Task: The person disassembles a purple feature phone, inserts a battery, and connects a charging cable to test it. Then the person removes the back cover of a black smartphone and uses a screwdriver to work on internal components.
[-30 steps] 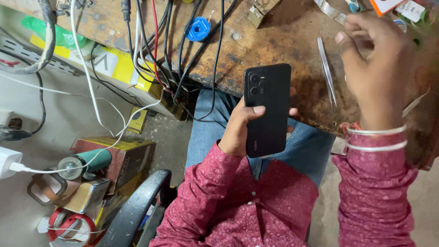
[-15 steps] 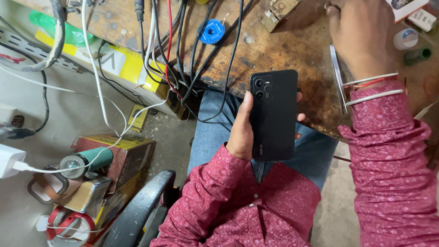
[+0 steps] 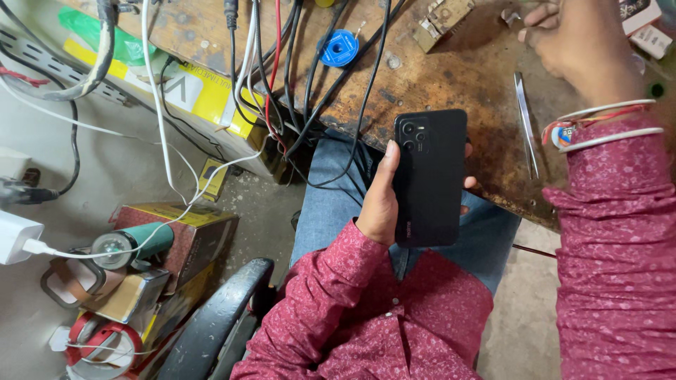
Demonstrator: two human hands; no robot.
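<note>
Wooden workbench [image 3: 451, 77], stained, partly hidden under cables. Black phone [image 3: 430, 177], back upward, above lap, clasped by left hand [image 3: 380, 200]. Right hand [image 3: 577, 42] over bench, fingers cut off; grip indeterminable. Tweezers [image 3: 525, 123] lying beside it.

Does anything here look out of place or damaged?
The black phone in the left hand looks intact. The wooden bench is stained and worn, and a tangle of cables hangs over its edge. The tweezers lie loose near that edge.
</note>
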